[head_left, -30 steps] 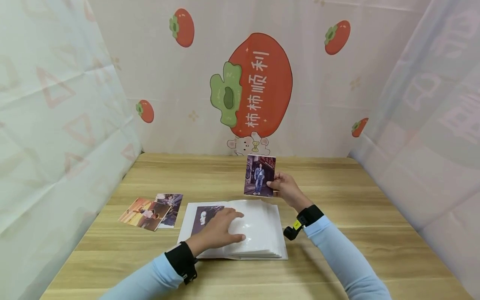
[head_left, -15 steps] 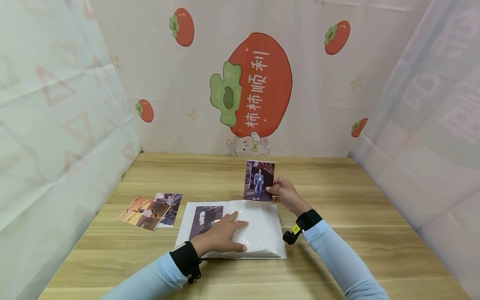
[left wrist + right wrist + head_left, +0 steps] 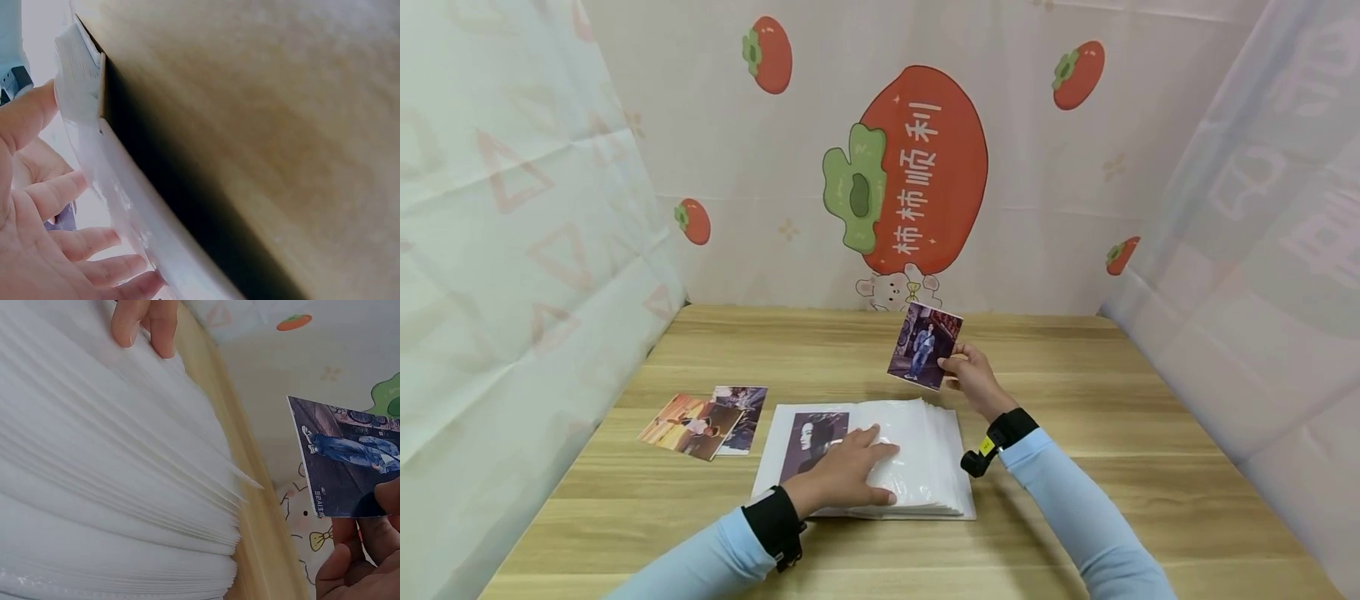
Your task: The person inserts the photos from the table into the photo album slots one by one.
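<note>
An open photo album [image 3: 951, 442] with white plastic sleeve pages lies on the table. Its left page shows a dark portrait photo [image 3: 805, 446]. My left hand [image 3: 842, 473] rests across the album's middle, fingers spread and touching the pages; the left wrist view shows those fingers [image 3: 81, 242] extended along the page edge. Above the album's far edge, my right hand [image 3: 977, 379] pinches a photo [image 3: 925, 343] of a person in denim, between thumb and fingers at its right side. The photo is tilted and apart from the album. In the right wrist view the sleeve pages [image 3: 125, 456] fan out.
Two loose photos, an orange-toned one [image 3: 688, 427] overlapping a purple-toned one [image 3: 747, 412], lie left of the album on the wooden table [image 3: 1075, 375]. A printed cloth [image 3: 1037, 167] hangs behind, with more cloth along both sides.
The held photo dipped towards the album, then rose again and tilted clockwise. My left hand slid slightly to the right and nearer, uncovering more of the portrait. The loose photos stayed put.
</note>
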`<action>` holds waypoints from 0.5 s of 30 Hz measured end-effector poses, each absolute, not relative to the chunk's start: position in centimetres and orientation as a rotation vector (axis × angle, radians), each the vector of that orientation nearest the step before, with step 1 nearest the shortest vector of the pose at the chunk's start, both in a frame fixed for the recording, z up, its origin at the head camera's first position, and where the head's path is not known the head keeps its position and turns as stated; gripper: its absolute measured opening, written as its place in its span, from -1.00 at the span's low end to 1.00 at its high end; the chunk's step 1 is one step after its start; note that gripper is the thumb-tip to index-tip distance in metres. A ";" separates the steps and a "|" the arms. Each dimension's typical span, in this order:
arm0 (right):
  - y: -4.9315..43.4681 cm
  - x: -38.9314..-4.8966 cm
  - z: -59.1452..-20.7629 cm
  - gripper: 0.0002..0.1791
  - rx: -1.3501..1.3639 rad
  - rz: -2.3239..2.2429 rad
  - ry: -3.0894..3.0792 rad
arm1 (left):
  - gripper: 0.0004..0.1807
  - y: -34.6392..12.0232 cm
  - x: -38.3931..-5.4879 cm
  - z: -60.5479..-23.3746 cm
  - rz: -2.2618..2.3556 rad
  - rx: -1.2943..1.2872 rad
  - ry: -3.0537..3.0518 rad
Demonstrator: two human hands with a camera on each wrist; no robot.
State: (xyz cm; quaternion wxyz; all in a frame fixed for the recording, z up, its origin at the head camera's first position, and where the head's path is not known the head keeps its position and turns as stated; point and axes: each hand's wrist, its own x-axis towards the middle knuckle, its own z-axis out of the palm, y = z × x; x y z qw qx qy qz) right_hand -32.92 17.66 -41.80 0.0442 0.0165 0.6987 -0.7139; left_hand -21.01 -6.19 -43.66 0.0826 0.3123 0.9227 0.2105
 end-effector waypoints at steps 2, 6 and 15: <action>17.5 -33.2 -41.9 -0.81 0.067 -2.163 2.163 | -0.27 -6.1 -21.0 -43.7 0.603 0.949 2.772; 17.1 -33.5 -42.4 -0.78 0.049 -2.148 2.148 | -0.28 -5.8 -20.8 -43.8 0.576 0.956 2.784; 15.6 -33.6 -43.5 -0.73 0.017 -2.103 2.151 | -0.33 -5.5 -20.6 -44.0 0.542 0.956 2.799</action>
